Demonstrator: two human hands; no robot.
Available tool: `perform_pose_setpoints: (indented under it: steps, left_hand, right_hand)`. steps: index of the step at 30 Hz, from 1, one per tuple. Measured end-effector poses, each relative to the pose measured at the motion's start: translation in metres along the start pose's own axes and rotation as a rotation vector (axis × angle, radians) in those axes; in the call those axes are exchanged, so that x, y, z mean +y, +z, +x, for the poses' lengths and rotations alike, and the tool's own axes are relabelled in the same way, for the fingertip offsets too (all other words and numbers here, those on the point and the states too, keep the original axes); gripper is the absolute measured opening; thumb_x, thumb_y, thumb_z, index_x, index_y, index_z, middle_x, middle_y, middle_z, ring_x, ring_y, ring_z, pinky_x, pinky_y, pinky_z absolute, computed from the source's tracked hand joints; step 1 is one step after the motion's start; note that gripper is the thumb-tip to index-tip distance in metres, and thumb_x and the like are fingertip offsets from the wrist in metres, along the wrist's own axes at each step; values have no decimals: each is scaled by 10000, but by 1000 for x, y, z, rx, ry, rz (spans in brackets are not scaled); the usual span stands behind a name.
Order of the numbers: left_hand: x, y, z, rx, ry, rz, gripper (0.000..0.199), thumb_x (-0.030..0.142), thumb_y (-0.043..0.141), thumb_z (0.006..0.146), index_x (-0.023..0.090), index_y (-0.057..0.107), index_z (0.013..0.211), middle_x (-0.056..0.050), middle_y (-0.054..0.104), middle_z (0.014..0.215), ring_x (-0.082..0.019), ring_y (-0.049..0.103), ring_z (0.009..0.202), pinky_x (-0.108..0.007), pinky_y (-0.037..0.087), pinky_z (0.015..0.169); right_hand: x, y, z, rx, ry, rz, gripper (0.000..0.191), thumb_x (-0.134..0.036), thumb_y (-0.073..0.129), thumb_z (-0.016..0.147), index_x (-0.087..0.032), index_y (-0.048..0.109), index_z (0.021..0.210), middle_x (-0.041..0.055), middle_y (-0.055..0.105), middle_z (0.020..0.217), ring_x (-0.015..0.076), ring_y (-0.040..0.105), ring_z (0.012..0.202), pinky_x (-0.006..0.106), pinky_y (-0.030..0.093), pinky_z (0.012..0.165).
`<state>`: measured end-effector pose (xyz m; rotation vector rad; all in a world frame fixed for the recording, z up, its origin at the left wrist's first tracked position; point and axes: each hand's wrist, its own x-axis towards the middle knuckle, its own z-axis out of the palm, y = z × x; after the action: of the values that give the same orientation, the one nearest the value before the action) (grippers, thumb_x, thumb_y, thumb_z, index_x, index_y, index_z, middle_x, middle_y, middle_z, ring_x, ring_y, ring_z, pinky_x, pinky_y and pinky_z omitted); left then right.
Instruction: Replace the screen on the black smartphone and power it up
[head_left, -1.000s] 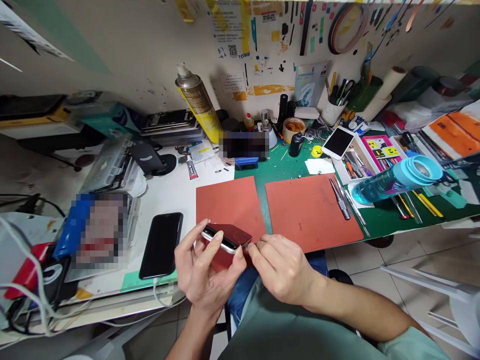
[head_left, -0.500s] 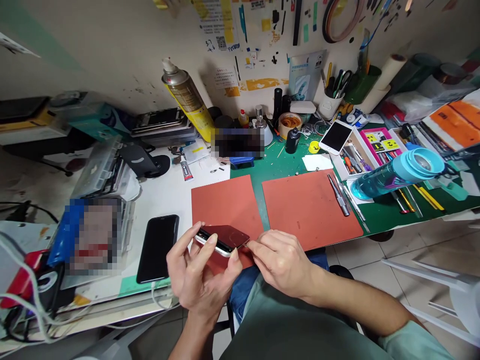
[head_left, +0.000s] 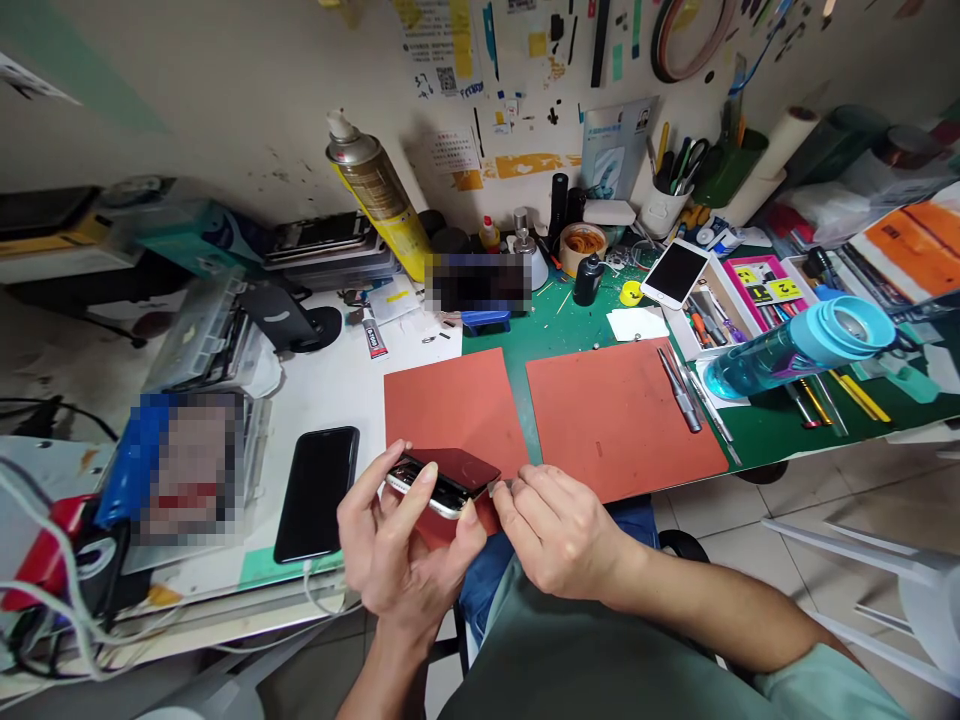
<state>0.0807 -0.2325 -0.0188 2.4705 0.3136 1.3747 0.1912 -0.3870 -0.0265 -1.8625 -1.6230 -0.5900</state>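
Head view: the silver-edged phone (head_left: 444, 491), its dark screen (head_left: 469, 467) tilted up from the frame, sits clasped between the thumb and fingers of my left hand (head_left: 406, 555), above the near part of the left red mat (head_left: 450, 400). My right hand (head_left: 564, 530) is pinched closed by its right end, on what I cannot tell. Leftward, a black phone (head_left: 316, 495) lies near the desk (head_left: 349, 385)'s front edge.

Surface (head_left: 553, 322), part white, part green: 2 reddish mats (head_left: 626, 425) along the near edge, a black phone (head_left: 316, 494) near the front edge's left part
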Motion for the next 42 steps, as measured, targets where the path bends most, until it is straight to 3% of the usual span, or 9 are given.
perform_pose_setpoints:
  steps: [4,8,15,21,24,28,32,37,42]
  left_hand:
    - [-3,-2,-5,-13,-7,20,661,101,873,762,240,683,1380,-185,650,1509,-357,683,1324,-457,623,958]
    - [-4,-4,-7,-13,4,3,707,93,880,748,239,676,1409,-187,646,1513,-358,683,1322,-451,617,967]
    - [0,-5,-9,-19,-14,-6,708,78,855,770,248,645,1424,-181,602,1561,-352,664,1365,-480,637,1001]
    - [1,-6,-10,-24,-1,-12,658,88,822,805,254,636,1414,-179,583,1548,-353,673,1360,-504,652,1016]
    - [2,-6,-12,-20,1,-43,694,65,821,803,250,627,1443,-186,547,1578,-362,672,1364,-552,642,1059]
    - [6,-7,-17,-46,74,-44,670,74,827,807,193,635,1438,-227,524,1579,-385,656,1388,-534,662,1046]
    - [16,-10,-26,-123,222,-31,430,108,821,818,140,712,1233,-230,552,1486,-409,633,1408,-561,650,1072]
    - [33,-12,-41,-234,451,-64,265,86,801,829,217,783,1059,-110,634,1277,-339,610,1428,-589,509,1238]
    - [38,-8,-47,-287,559,-139,261,129,718,903,254,825,1107,-65,688,1321,-255,593,1448,-524,285,1370]
  right_hand:
    - [0,-2,-5,-85,150,96,243,-68,524,1035,-96,739,1145,76,698,790,214,646,727,359,523,632]
    - [7,-8,-9,-178,294,146,249,-116,520,1063,-122,758,1138,61,703,795,205,655,735,349,518,674]
    - [63,-3,-12,-401,678,0,260,-190,549,1097,-183,807,1131,80,754,914,212,716,784,313,469,675]
    - [79,3,-15,-342,773,-81,316,-249,497,1104,-143,794,1138,138,717,1011,220,694,753,317,439,629]
    - [60,-2,-8,-236,809,185,309,-311,500,1099,-185,779,1059,114,755,987,230,721,820,322,495,689]
    - [35,-14,7,-358,1079,872,381,-509,554,1075,-216,696,877,41,746,819,190,710,701,312,556,663]
    - [24,-25,18,-453,1351,1380,542,-730,711,931,-190,662,918,24,728,871,164,722,737,311,608,720]
    - [24,-36,22,-572,1490,1585,552,-667,885,818,-189,672,997,-35,673,858,101,650,720,218,533,667]
    - [26,-41,18,-647,1624,1546,686,-490,1013,714,-173,694,1232,-15,715,904,122,668,755,231,532,666]
